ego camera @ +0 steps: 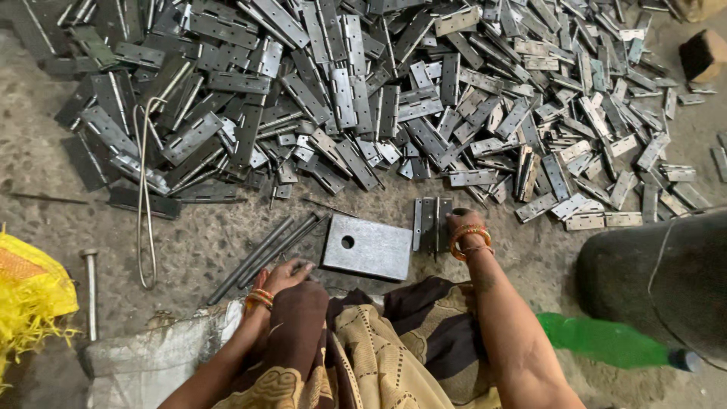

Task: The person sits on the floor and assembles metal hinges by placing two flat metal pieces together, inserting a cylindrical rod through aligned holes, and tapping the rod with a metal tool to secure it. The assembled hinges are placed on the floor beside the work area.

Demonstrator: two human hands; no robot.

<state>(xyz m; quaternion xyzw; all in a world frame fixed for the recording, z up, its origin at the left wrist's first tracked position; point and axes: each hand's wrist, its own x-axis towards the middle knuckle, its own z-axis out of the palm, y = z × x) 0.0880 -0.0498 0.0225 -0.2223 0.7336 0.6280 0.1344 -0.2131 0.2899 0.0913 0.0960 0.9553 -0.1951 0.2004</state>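
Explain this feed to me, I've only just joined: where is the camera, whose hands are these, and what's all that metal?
There is one picture, from a camera worn on the person's head, looking down at their lap and a rough floor. The left hand rests on long metal rods. The right hand, with orange bangles at the wrist, touches a metal hinge; whether it grips it I cannot tell. Between the hands lies a flat steel block with a hole. Beyond spreads a big pile of hinges. A green bottle lies at right.
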